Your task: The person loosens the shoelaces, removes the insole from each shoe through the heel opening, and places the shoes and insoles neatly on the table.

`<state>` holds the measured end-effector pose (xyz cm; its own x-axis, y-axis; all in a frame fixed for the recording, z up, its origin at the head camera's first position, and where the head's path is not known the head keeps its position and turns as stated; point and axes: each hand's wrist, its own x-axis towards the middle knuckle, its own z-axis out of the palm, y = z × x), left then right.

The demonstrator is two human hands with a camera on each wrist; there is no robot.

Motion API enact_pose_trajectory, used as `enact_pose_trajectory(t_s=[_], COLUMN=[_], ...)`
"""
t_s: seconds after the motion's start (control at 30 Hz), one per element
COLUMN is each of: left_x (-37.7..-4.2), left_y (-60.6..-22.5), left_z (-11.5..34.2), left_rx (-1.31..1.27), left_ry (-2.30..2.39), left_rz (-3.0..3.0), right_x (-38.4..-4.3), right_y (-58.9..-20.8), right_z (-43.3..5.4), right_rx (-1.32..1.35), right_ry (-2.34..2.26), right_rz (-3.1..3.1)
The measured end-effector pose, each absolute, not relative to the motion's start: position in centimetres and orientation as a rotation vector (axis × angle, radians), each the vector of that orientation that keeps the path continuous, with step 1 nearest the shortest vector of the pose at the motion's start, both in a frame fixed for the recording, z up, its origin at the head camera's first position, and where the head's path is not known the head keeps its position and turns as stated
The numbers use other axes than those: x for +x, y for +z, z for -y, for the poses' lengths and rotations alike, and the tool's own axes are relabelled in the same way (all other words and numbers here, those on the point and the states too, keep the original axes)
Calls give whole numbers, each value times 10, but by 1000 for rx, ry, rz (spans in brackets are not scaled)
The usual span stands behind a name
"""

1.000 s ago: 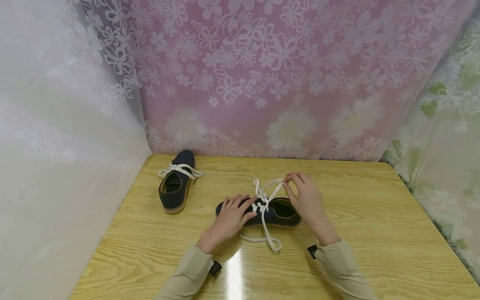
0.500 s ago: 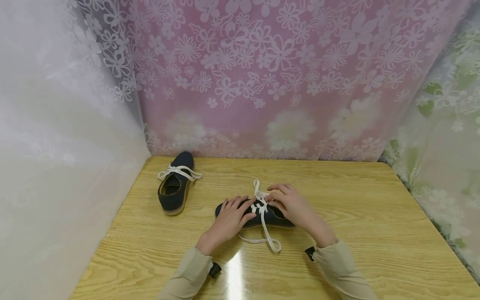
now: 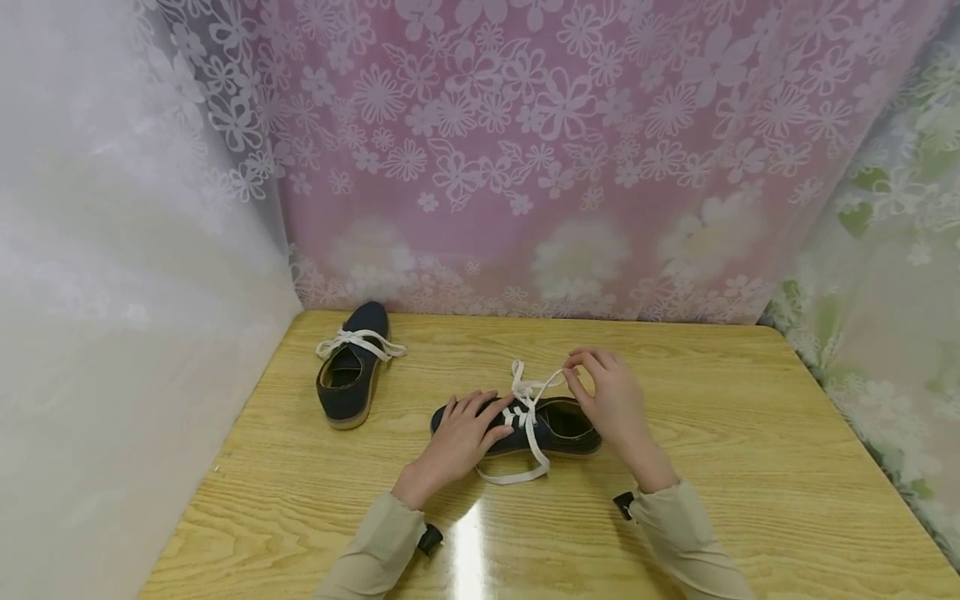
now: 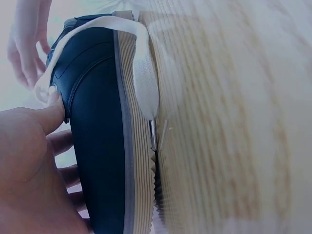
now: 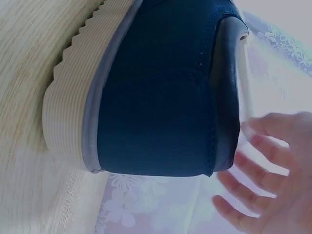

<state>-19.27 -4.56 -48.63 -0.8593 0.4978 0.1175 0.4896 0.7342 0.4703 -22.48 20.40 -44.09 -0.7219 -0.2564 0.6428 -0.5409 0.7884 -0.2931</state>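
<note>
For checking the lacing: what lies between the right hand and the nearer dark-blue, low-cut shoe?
Head view: a flat white woven shoelace runs from the right hand to the shoe.

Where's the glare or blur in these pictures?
Head view: a white glare streak on the table; left wrist: the right hand washed out at upper left; right wrist: that hand looks softly blurred and pale, while the shoe shows crisper stitching.

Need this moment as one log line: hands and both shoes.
left hand rests on near shoe | right hand pinches its lace | other shoe untouched, back left
</note>
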Motion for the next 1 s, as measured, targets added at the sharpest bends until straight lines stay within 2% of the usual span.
enact_pose_trajectory(t_s=[0.13, 0.4, 0.53, 0.77, 1.0], left_x=[-193, -193, -193, -195, -196], left_y=[-487, -489, -489, -489, -488], left_z=[45, 45, 45, 44, 41], left_rx=[810, 812, 831, 797, 807], left_ry=[782, 768, 764, 763, 759], left_rz=[-2901, -2919, -2937, -2926, -2932], right_x=[-224, -222, -220, -225, -237], right_y=[-442, -445, -445, -450, -445], right_z=[-205, -199, -195, -194, -209], right_rx=[668, 1087, 1163, 1136, 732], right_ry=[563, 591, 629, 586, 488], right_rz=[2510, 2601, 2581, 2490, 2317])
